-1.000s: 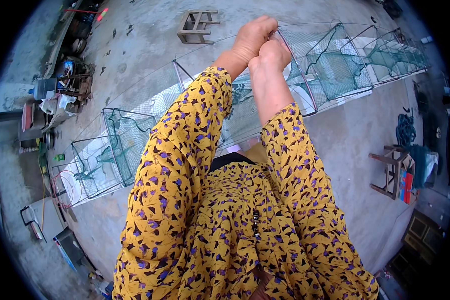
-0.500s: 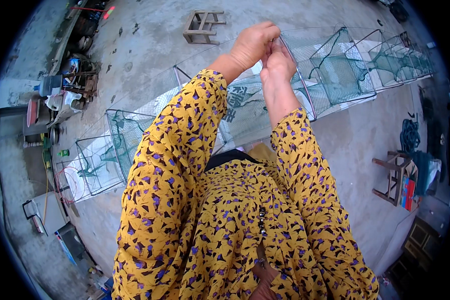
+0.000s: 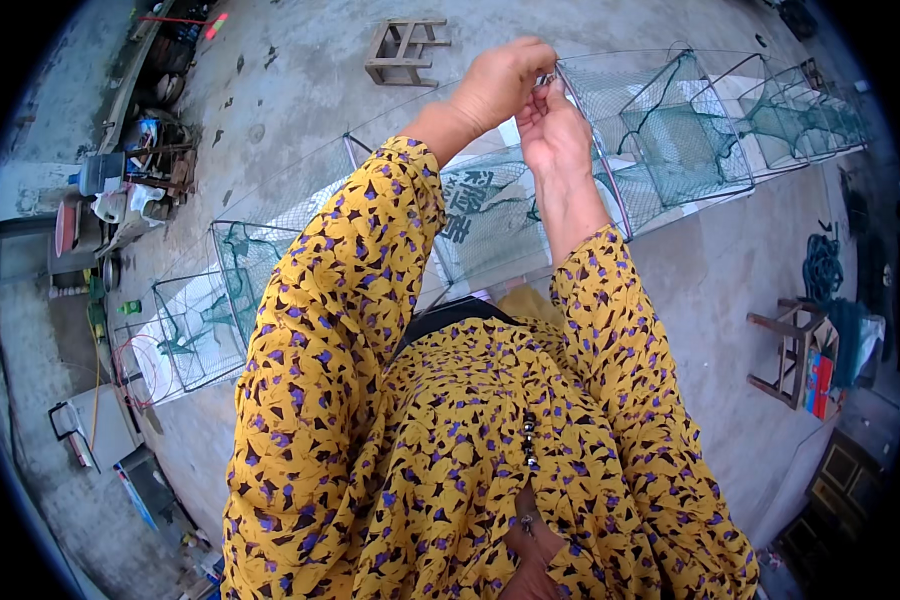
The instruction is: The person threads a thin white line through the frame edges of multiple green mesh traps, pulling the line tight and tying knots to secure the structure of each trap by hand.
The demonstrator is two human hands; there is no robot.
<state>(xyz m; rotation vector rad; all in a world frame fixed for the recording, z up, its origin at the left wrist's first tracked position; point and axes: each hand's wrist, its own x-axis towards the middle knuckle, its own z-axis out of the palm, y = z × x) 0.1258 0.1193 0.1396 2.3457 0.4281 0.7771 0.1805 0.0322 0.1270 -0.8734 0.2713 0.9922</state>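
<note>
A long fish trap of green netting [image 3: 680, 135] on thin square frames stretches across in front of me, from lower left to upper right. At the top corner of one dark frame [image 3: 610, 180] my two hands meet. My left hand [image 3: 500, 85] is bent over from above, its fingertips pinched together beside the corner. Just below it my right hand [image 3: 558, 135] is palm up, with thumb and fingers curled in toward the same spot. Whatever lies between the fingertips is too small to make out. White sheeting with dark printing [image 3: 470, 200] shows through the mesh.
A small wooden stool [image 3: 405, 55] lies on its side beyond the trap. To the right stand another wooden stool [image 3: 785, 350], a coil of dark green rope [image 3: 820, 268] and a red-and-blue box [image 3: 818, 385]. Household clutter lines the left wall, with a green bottle [image 3: 130, 307] nearby.
My hands have drawn slightly apart at the frame corner. The right hand has turned its palm more upward and loosened its curl; the left has shifted slightly up and left.
</note>
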